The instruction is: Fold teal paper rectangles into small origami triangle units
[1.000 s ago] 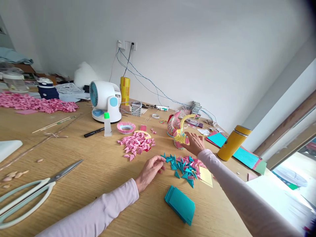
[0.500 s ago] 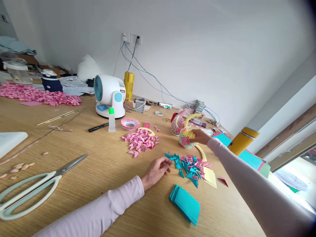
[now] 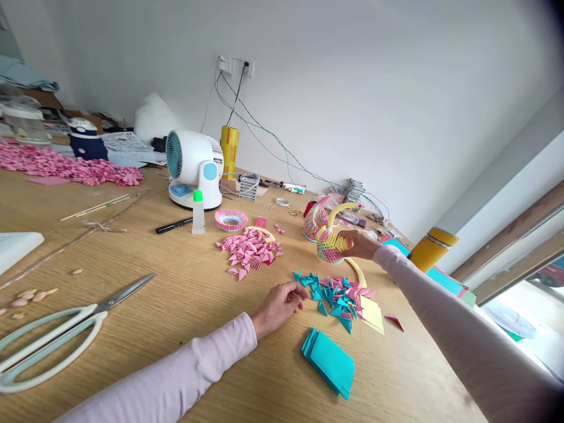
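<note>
My right hand point(image 3: 358, 244), arm stretched out, is closed on the right side of a small folded-paper swan point(image 3: 330, 251) with a yellow top and a green-and-pink speckled base. Some of its fingers are hidden by the swan. A second paper swan point(image 3: 314, 218) with a curved yellow neck stands just behind. My left hand point(image 3: 278, 304) rests on the table, fingers curled in, with nothing visible in them. Beside its fingertips lies a heap of teal and pink folded triangles point(image 3: 339, 296). A curved yellow paper piece point(image 3: 358, 274) lies beyond this heap.
Teal paper sheets point(image 3: 328, 363) and yellow sheets point(image 3: 372, 314) lie nearby. Pink triangles point(image 3: 249, 251), a pink paper ring point(image 3: 231, 220), a glue bottle point(image 3: 198, 214) and a fan point(image 3: 196, 167) stand farther back. Scissors point(image 3: 94, 314) lie left; a yellow flask point(image 3: 432, 249) is at right.
My right hand has tilted the small swan slightly, so more of its yellow part shows. My left hand has stayed in place. The view has shifted a little.
</note>
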`<state>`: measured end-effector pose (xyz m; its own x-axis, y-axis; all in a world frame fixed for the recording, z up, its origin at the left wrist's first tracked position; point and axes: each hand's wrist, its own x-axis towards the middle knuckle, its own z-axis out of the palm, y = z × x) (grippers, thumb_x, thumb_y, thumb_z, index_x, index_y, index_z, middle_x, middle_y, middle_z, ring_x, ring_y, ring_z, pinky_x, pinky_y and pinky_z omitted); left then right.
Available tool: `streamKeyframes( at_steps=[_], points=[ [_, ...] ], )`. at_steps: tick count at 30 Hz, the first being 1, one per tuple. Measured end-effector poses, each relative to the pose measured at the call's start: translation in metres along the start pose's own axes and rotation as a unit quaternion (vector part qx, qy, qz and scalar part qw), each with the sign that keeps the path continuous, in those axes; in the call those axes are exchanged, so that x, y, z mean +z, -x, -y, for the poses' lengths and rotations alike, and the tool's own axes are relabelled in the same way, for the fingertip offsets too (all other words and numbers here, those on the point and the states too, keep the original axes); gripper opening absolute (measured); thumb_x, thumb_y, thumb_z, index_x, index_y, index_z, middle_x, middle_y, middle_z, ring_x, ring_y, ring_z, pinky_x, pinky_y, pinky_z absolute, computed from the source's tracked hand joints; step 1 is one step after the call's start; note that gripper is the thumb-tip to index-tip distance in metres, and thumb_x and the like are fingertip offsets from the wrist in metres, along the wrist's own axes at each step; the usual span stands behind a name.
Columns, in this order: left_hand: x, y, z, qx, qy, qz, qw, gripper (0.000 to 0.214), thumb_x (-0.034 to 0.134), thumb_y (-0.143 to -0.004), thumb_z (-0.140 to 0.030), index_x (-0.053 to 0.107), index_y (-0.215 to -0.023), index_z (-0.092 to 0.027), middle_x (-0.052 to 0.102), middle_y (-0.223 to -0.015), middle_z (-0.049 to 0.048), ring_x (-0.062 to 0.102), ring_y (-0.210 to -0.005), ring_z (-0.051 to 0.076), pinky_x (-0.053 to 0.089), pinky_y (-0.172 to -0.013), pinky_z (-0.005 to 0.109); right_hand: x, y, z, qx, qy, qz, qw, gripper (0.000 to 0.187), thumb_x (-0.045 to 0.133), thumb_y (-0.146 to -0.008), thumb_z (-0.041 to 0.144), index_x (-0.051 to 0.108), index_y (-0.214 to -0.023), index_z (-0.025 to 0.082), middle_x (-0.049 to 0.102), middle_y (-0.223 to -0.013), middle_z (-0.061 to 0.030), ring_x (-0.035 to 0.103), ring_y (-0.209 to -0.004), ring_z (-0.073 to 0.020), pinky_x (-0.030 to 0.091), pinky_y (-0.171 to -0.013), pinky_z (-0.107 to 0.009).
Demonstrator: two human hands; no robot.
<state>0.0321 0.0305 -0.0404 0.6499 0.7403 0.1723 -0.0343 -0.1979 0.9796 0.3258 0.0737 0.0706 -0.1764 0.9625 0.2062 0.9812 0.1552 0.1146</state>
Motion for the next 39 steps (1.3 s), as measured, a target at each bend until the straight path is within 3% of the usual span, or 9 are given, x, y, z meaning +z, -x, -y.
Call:
streamKeyframes(
  at_steps=[8,16,23,30,34,39],
  points=[
    [0.0,0.0,0.0,0.024,-0.071,0.0,0.997,0.018,0.048,-0.081,-0.02,0.065,-0.083,-0.016,0.067,-0.078,0.0042,0.062,-0.07,0.017,0.045,-0.067,0.027,0.041,0.008,0.015,0.0,0.029,0.0,1.0,0.039,0.067,-0.073,0.037,0.061,-0.11,0.023,0.071,-0.099,-0.0092,0.062,-0.097,-0.0306,0.031,-0.094,-0.05],
    [0.0,0.002,-0.005,0.03,-0.102,0.0,0.994,0.018,0.047,-0.083,-0.023,0.064,-0.085,-0.016,0.066,-0.075,0.004,0.061,-0.068,0.017,0.044,-0.066,0.026,0.036,0.02,0.012,0.024,0.041,-0.031,0.998,0.066,0.067,-0.074,0.036,0.041,-0.133,0.026,0.059,-0.126,-0.0129,0.052,-0.115,-0.0345,0.032,-0.092,-0.053],
    [0.002,0.003,-0.002,0.042,-0.121,-0.001,0.992,0.019,0.046,-0.084,-0.02,0.065,-0.086,-0.016,0.066,-0.076,0.0041,0.061,-0.068,0.017,0.044,-0.066,0.026,0.043,0.015,0.02,0.035,0.054,-0.05,0.997,0.05,0.069,-0.073,0.028,0.054,-0.12,0.028,0.068,-0.109,-0.0106,0.056,-0.107,-0.0332,0.025,-0.096,-0.056],
    [0.001,0.002,-0.003,0.041,-0.124,-0.001,0.991,0.018,0.047,-0.083,-0.022,0.064,-0.084,-0.016,0.066,-0.074,0.0035,0.06,-0.067,0.016,0.043,-0.066,0.026,0.036,0.011,0.037,0.063,0.041,-0.108,0.991,0.047,0.066,-0.077,0.032,0.052,-0.121,0.023,0.069,-0.106,-0.0125,0.058,-0.103,-0.0329,0.023,-0.097,-0.053],
    [0.001,0.005,-0.005,0.039,-0.128,0.006,0.991,0.02,0.045,-0.087,-0.026,0.062,-0.09,-0.015,0.065,-0.074,0.0036,0.061,-0.068,0.017,0.044,-0.067,0.026,0.027,0.032,0.046,0.09,0.003,-0.153,0.984,0.039,0.053,-0.087,0.034,0.051,-0.123,0.02,0.066,-0.113,-0.0152,0.059,-0.104,-0.0323,0.024,-0.095,-0.054],
    [0.004,0.02,-0.02,0.08,-0.142,0.075,0.984,0.029,0.043,-0.091,-0.037,0.057,-0.107,-0.017,0.063,-0.102,0.0069,0.059,-0.091,0.018,0.046,-0.079,0.028,0.02,0.092,0.072,0.084,-0.058,-0.16,0.982,0.022,0.048,-0.091,0.035,0.062,-0.101,0.022,0.072,-0.092,-0.0065,0.066,-0.085,-0.0238,0.033,-0.091,-0.046]
  ],
)
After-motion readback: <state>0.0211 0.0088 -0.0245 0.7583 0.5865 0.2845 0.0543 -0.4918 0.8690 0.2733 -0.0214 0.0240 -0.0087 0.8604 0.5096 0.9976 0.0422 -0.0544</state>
